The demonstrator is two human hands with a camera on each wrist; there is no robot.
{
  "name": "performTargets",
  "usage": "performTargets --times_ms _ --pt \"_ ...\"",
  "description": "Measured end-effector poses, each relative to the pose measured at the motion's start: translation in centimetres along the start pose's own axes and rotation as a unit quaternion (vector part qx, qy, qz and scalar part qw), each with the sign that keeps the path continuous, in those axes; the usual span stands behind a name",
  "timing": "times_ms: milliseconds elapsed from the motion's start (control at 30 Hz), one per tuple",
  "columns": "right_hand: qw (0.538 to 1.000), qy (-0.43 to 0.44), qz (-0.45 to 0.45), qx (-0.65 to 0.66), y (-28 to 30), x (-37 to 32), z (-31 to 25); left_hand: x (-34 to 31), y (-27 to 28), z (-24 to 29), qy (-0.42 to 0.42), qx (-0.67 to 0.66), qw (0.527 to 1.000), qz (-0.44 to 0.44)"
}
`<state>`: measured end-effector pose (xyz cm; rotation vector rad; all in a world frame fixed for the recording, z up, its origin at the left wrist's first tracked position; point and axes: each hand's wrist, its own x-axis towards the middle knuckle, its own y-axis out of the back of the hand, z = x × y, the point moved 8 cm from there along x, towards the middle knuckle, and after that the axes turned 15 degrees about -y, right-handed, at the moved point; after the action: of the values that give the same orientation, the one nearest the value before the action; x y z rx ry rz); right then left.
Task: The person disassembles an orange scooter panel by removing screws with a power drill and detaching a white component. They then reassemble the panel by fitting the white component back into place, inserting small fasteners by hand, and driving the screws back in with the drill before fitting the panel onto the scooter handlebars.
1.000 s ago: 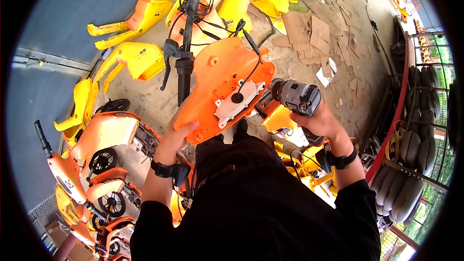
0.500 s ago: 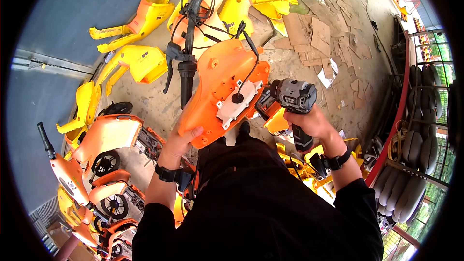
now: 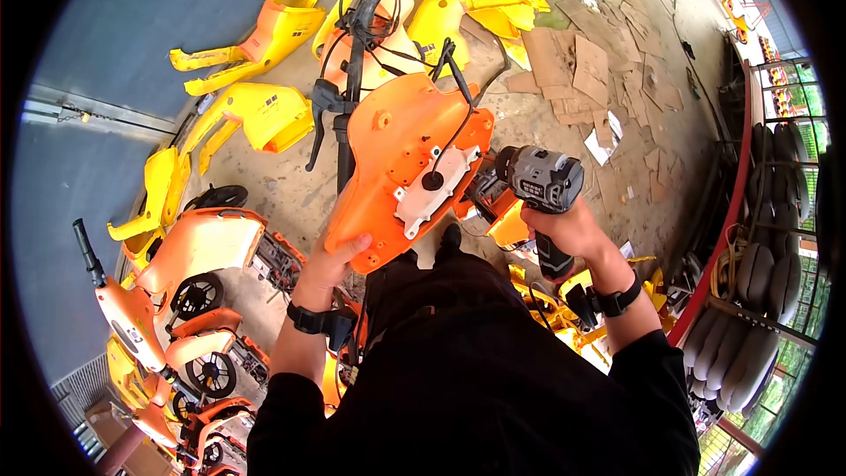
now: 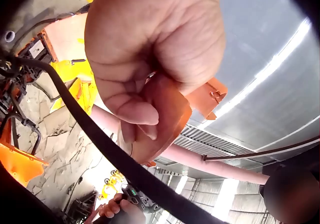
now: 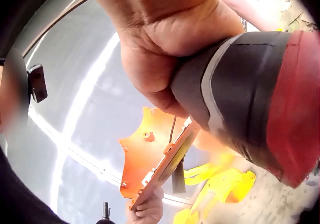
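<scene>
An orange panel [image 3: 374,167] is tilted before the person, a white unit [image 3: 436,192] with a black round plug and cable on its face. The left hand [image 3: 339,257] grips the panel's lower left edge, thumb on the face; in the left wrist view the fingers of the left hand [image 4: 150,59] curl round it. The right hand [image 3: 573,227] holds a grey and black power drill [image 3: 545,178] by its handle, its front end near the panel's right edge. In the right wrist view the right hand [image 5: 170,44] wraps the drill's dark grip [image 5: 240,84].
Black handlebars [image 3: 356,62] with cables stand beyond the panel. Yellow body parts [image 3: 269,115] lie on the floor at the left, and flattened cardboard [image 3: 573,66] at the upper right. Orange scooters [image 3: 132,322] stand at the lower left; grey seats [image 3: 749,300] fill a rack at the right.
Over the last second the panel has turned slightly, with the left hand still gripping it. The drill has tilted, and its handle shows more below the right hand.
</scene>
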<state>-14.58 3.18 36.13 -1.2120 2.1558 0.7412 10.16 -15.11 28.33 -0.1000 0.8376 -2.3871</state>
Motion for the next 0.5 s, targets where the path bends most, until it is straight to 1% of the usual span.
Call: performTargets --times_ms 133,500 --pt "0.999 0.027 0.018 -0.018 0.1 -0.5 -0.5 0.0 0.0 -0.3 0.002 -0.009 1.000 0.004" --pt "0.999 0.035 0.011 -0.002 -0.1 -1.4 -0.3 -0.7 1.4 -1.6 0.007 -0.012 1.000 0.020"
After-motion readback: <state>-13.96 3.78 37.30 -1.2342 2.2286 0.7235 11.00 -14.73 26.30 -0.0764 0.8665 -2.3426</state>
